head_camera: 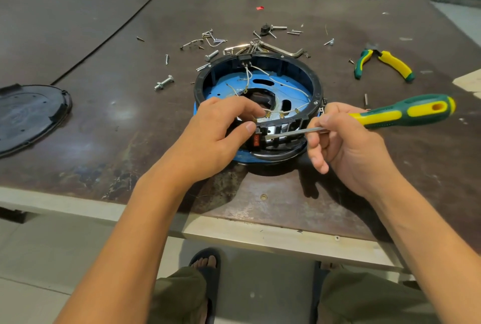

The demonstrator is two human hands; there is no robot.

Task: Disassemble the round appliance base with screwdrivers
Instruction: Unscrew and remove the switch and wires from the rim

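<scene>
Dark, scuffed tabletop [104, 128] carries the round appliance base [309, 73] near its front edge, with a blue plate and white wires exposed inside the black ring. Left hand [221, 136] curls its fingers over the near rim, thumb pinching beside the red switch [256, 140]. Right hand [346, 146] is wrapped round the green-and-yellow screwdriver [406, 112], whose blade tip lies at the switch housing. I judge the step to be prying that switch free (not turning a screw), so next comes gentle leverage with the base held steady. Faint print on the handle is too small to read.
</scene>
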